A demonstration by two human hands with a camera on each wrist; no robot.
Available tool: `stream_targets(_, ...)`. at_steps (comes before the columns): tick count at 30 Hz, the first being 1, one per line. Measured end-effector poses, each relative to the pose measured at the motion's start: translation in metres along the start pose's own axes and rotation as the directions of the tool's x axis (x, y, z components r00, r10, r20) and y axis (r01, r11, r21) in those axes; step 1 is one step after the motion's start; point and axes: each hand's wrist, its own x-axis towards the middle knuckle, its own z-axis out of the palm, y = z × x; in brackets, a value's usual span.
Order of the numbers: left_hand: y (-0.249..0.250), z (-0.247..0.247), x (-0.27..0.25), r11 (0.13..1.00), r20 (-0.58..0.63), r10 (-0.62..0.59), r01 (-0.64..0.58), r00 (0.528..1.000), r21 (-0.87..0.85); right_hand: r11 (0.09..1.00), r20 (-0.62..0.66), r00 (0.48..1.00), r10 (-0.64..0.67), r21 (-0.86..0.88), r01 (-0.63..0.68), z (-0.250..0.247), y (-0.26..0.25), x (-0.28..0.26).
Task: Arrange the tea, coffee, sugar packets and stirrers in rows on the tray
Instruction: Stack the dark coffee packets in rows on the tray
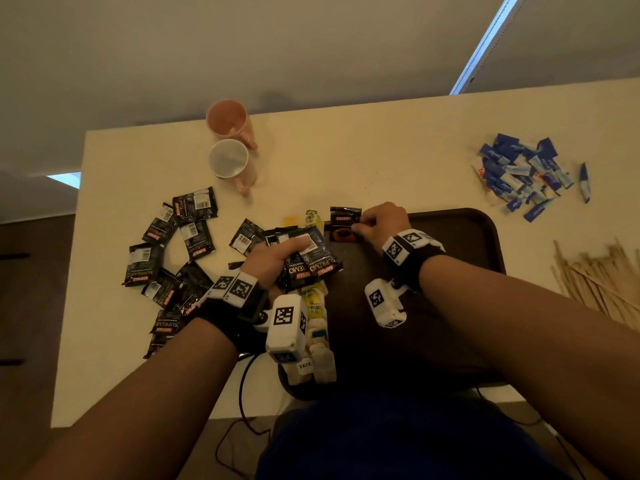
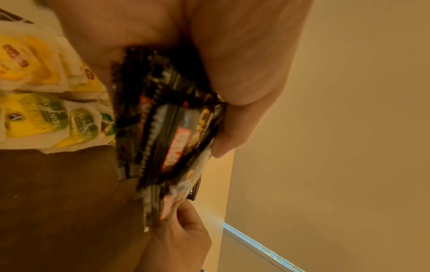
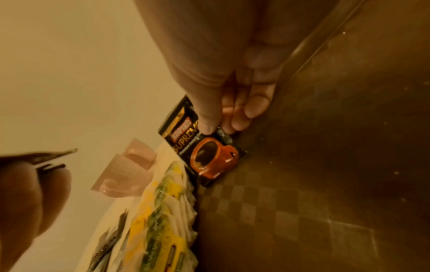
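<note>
Right wrist view, fingers (image 3: 235,117) pinching coffee sachet (image 3: 204,147) edge

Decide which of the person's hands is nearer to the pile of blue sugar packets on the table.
Right. The right hand is over the dark tray's far edge, nearer the blue sugar packets; the left hand is farther, left of the tray.

Black coffee sachet (image 1: 345,224) lies face-up at the dark tray's (image 1: 460,223) far-left corner.
</note>
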Motion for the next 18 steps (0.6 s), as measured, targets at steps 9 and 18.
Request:
stream_targets(9,-0.002,-0.001,0.001,0.999,-0.032,-0.005,0.007,0.999,0.042,0.995,-0.014,0.998,0.054,0.089,-0.053,0.016,-0.001,0.013)
stream_targets(18,-0.004,0.000,-0.002,0.999,-0.030,0.006,-0.004,1.000,0.047,0.996,-0.008,0.999,0.043,0.079,-0.042,0.015,-0.008,0.014)
